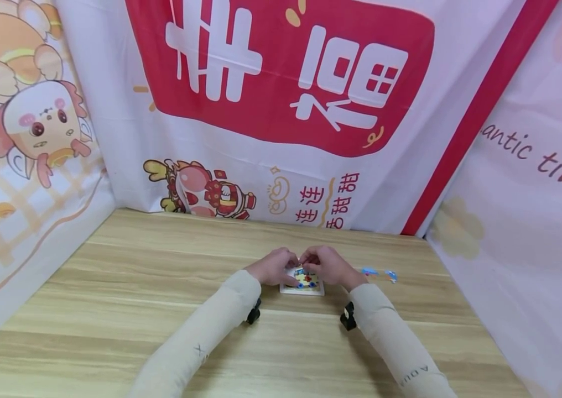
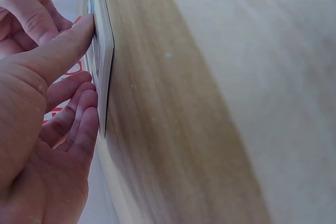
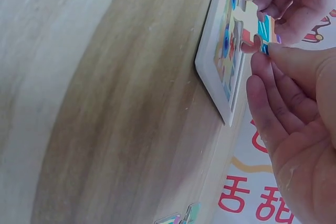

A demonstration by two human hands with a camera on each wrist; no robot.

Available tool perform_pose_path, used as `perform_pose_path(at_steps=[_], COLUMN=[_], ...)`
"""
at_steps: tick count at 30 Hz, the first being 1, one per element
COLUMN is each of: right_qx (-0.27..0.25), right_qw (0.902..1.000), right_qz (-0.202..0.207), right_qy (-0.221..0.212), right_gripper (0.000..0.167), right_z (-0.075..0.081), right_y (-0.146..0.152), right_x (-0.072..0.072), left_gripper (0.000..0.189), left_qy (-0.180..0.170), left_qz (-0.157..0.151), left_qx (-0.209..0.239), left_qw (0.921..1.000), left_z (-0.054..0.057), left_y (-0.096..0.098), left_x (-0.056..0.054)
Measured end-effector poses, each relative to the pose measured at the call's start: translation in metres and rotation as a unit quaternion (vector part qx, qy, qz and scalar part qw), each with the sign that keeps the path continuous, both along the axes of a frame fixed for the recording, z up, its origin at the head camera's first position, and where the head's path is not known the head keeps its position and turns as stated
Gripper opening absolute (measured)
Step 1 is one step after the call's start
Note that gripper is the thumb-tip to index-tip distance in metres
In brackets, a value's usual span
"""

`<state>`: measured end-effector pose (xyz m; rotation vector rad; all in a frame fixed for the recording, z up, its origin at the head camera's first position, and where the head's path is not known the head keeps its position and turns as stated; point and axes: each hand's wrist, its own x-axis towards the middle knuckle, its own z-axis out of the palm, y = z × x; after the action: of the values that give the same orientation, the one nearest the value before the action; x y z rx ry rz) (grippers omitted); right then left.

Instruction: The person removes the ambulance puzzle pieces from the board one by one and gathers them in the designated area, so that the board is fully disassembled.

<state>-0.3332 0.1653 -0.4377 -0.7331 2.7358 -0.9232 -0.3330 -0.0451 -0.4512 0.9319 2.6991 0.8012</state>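
A small jigsaw puzzle in a white frame [image 1: 302, 292] lies on the table between the hands, with a colourful picture partly covered by fingers. My left hand [image 1: 273, 267] is at its left side. In the left wrist view, the thumb [image 2: 71, 45] stretches onto the puzzle and the other fingers lie relaxed by the frame's edge. Over the puzzle's upper right, my right hand [image 1: 329, 266] pinches a small puzzle piece [image 3: 257, 44] between thumb and fingertips. The piece shows a blue edge; whether it touches the board, I cannot tell.
Loose puzzle pieces [image 1: 369, 271] in blue and other colours lie on the wooden table [image 1: 171, 287] to the right of the right hand. Printed cloth [image 1: 281, 127] hangs behind the table and along both sides. Each wrist carries a small black camera [image 1: 348, 316].
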Motion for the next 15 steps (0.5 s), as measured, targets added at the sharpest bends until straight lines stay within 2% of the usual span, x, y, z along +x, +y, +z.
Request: perform_pose_path(at_steps=[8, 15], right_qx=[-0.039, -0.050], right_qw=[0.9989, 0.9974], right_qz=[-0.021, -0.050], right_qy=[0.013, 0.016], right_gripper=[0.010, 0.010], right_z=[0.005, 0.014], right_y=[0.007, 0.033], right_x=[0.005, 0.009], left_gripper=[0.051, 0.050], left_qy=[-0.002, -0.005], left_qz=[0.005, 0.009], left_qx=[0.001, 0.000], left_qw=[1.0000, 1.0000], left_z=[0.000, 0.001], left_y=[0.000, 0.002], left_x=[0.002, 0.002])
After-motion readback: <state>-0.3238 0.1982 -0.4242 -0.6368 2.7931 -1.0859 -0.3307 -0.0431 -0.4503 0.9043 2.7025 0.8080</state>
